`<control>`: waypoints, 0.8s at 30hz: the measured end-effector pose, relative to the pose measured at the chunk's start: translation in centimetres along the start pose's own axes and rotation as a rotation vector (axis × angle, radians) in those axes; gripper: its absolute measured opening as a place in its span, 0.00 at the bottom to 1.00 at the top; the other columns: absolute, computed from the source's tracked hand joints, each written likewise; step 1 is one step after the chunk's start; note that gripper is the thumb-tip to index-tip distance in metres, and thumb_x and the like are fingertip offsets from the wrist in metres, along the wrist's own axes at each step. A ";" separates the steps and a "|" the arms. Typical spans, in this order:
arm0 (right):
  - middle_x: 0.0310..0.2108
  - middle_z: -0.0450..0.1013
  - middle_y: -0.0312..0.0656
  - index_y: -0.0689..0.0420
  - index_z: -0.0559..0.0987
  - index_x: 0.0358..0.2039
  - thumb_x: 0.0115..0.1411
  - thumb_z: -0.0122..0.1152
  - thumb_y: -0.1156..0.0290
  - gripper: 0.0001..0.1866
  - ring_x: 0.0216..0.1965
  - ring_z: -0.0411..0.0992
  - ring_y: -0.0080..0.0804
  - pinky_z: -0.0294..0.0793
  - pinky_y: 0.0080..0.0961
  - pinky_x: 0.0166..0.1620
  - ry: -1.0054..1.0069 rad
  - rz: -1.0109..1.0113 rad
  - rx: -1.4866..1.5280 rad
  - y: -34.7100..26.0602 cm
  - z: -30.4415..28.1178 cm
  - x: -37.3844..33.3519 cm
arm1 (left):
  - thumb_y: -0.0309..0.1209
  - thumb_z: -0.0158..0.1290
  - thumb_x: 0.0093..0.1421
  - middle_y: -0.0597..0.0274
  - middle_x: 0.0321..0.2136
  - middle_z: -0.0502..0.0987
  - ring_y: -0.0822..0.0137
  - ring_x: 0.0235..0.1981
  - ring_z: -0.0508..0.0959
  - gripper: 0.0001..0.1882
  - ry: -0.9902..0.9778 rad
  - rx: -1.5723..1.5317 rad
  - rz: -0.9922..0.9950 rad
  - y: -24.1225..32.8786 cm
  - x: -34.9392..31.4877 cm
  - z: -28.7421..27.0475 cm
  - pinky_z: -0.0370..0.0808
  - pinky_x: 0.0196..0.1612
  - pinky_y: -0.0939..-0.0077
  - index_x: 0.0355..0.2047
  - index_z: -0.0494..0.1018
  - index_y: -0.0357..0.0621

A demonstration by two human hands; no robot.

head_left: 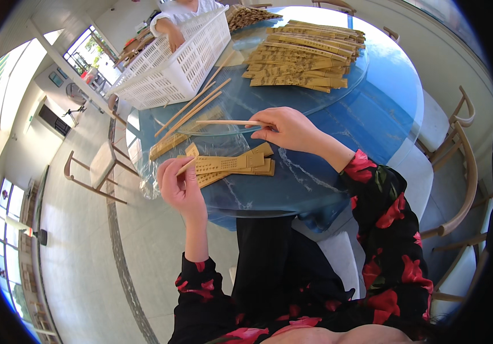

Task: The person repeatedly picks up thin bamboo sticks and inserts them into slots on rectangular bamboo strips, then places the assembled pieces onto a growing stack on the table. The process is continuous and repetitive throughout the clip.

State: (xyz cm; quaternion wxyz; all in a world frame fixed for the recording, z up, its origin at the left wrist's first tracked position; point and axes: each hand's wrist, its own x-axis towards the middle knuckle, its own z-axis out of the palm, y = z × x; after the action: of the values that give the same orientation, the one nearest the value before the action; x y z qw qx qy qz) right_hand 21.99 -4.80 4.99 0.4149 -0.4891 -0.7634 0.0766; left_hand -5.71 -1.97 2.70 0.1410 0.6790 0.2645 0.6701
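My right hand (290,131) is closed, pinching one end of a pale wooden chopstick (226,122) that points left over the table. At the table's near left edge, my left hand (179,184) is also closed. A short light wooden end, apparently of another chopstick (187,166), juts out of its fingers; the rest is hidden. Right beside the left hand lies a small fanned pile of tan printed paper sleeves (236,164). Beyond it several loose chopsticks (195,110) lie slantwise, near a clear plastic bag (215,140) and a tan bundle (169,147).
A white slatted plastic basket (172,77) stands at the far left, with another person's hand (176,40) at its rim. A large stack of filled-looking paper sleeves (303,57) covers the far part of the blue round table (338,123). Wooden chairs (106,163) stand around.
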 end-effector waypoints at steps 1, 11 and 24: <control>0.27 0.76 0.43 0.55 0.84 0.43 0.62 0.70 0.59 0.15 0.29 0.74 0.45 0.70 0.38 0.33 0.001 0.003 0.037 -0.2 -0.1 0.0 | 0.23 0.57 0.69 0.65 0.33 0.75 0.75 0.28 0.72 0.02 0.063 -0.190 -0.067 0.5 0.3 0.3 0.67 0.29 0.82 0.40 0.76 0.40; 0.24 0.73 0.39 0.56 0.83 0.48 0.64 0.70 0.51 0.22 0.27 0.71 0.36 0.68 0.32 0.32 0.070 0.174 0.158 0.3 -0.3 0.6 | 0.27 0.53 0.73 0.68 0.27 0.72 0.73 0.25 0.70 0.03 -0.036 -0.906 -0.614 -0.1 0.6 1.6 0.66 0.29 0.79 0.46 0.72 0.46; 0.20 0.71 0.35 0.57 0.85 0.36 0.63 0.71 0.58 0.14 0.24 0.66 0.25 0.65 0.27 0.32 -0.177 0.258 0.258 -0.4 -1.8 0.1 | 0.29 0.54 0.73 0.67 0.26 0.71 0.75 0.26 0.69 0.07 0.148 -0.907 -0.699 -1.8 0.3 4.0 0.64 0.27 0.79 0.48 0.71 0.44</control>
State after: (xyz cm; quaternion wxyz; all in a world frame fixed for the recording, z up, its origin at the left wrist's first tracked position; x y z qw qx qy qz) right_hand 22.96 -5.39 6.42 0.3921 -0.5171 -0.7117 0.2689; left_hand -2.09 0.28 1.74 0.6121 0.3744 0.1684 0.6758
